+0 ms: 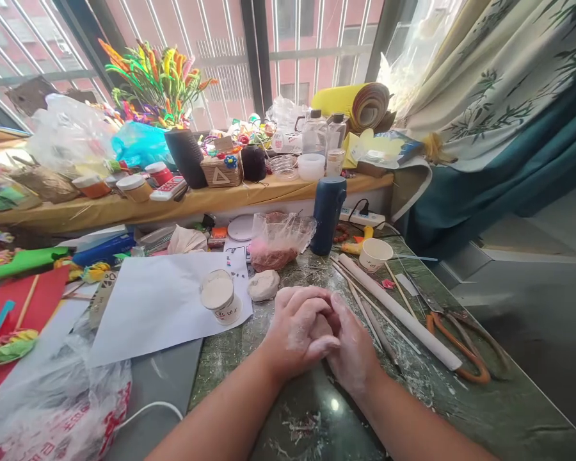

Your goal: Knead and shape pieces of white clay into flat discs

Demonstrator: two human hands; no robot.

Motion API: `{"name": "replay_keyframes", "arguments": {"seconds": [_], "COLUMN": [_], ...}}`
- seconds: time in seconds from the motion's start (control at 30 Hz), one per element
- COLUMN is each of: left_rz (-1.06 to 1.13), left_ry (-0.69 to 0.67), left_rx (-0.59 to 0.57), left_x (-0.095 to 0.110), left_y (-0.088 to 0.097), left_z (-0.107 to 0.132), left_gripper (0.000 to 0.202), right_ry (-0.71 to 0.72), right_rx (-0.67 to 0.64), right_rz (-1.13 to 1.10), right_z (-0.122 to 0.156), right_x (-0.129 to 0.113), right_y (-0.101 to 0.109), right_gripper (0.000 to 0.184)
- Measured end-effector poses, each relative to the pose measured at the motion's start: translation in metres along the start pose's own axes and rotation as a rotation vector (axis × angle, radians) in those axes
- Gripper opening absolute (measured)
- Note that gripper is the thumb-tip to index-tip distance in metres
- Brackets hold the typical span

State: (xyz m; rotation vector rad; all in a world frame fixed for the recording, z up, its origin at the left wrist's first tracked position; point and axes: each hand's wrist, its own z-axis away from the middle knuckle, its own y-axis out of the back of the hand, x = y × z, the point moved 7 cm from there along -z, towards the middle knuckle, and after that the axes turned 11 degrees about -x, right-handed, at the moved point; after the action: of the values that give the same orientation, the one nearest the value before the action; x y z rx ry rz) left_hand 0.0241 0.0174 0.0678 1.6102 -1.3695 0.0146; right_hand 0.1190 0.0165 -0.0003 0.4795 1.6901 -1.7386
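My left hand (292, 326) and my right hand (356, 349), both dusted with white powder, are cupped together over the table. Between the palms they hold a lump of clay (320, 328), mostly hidden by the fingers. Just beyond my left hand lies a pale lump of clay (264, 285) on the tabletop. A paper cup (225, 308) filled with pale material stands on a white sheet of paper (158, 307). Reddish-brown clay (273, 255) sits in a clear plastic bag behind. To the right of my right hand lie a white rolling pin (398, 310) and several thin sticks (360, 301).
Orange-handled scissors (461, 352) lie near the right edge. Farther back stand another paper cup (376, 256) and a dark blue bottle (329, 218). A crumpled plastic bag (67, 410) covers the near left. Jars, bottles and craft pieces crowd the windowsill (249, 194).
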Motion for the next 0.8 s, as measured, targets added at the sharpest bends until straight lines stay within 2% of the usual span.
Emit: {"name": "replay_keyframes", "arguments": {"seconds": [0.07, 0.1, 0.17, 0.23, 0.33, 0.4, 0.47, 0.57, 0.67, 0.8], "left_rz": [0.127, 0.184, 0.268, 0.335, 0.417, 0.467, 0.55, 0.674, 0.595, 0.369], "left_ry": [-0.002, 0.033, 0.106, 0.169, 0.199, 0.215, 0.304, 0.465, 0.484, 0.49], "left_rx": [0.013, 0.054, 0.119, 0.133, 0.106, 0.077, 0.012, -0.214, -0.448, -0.55], "left_x": [-0.01, -0.019, -0.037, -0.049, -0.053, -0.05, -0.052, -0.054, -0.048, -0.046], "left_y": [-0.001, 0.001, 0.003, 0.001, -0.004, -0.007, -0.014, -0.034, -0.046, -0.046], "left_z": [0.003, 0.004, 0.008, 0.009, 0.009, 0.01, 0.012, 0.014, 0.012, 0.01], "left_gripper": [0.061, 0.056, 0.045, 0.038, 0.032, 0.032, 0.036, 0.05, 0.062, 0.06], "right_ry": [0.002, -0.011, -0.044, -0.065, -0.077, -0.037, 0.065, 0.203, 0.223, 0.19], "right_rx": [0.07, 0.076, 0.046, 0.014, -0.011, 0.01, 0.075, 0.134, 0.048, -0.109], "right_rz": [0.012, -0.01, -0.101, -0.182, -0.187, -0.144, -0.079, 0.046, 0.161, 0.211], "right_z": [-0.002, -0.004, -0.006, -0.008, -0.011, -0.012, -0.012, -0.008, -0.005, -0.004], "right_x": [-0.004, -0.006, -0.01, -0.015, -0.021, -0.025, -0.032, -0.041, -0.04, -0.035], "right_y": [0.007, 0.009, 0.008, 0.007, 0.007, 0.01, 0.017, 0.021, 0.012, 0.0], "right_gripper": [0.036, 0.042, 0.052, 0.057, 0.059, 0.058, 0.054, 0.039, 0.036, 0.036]}}
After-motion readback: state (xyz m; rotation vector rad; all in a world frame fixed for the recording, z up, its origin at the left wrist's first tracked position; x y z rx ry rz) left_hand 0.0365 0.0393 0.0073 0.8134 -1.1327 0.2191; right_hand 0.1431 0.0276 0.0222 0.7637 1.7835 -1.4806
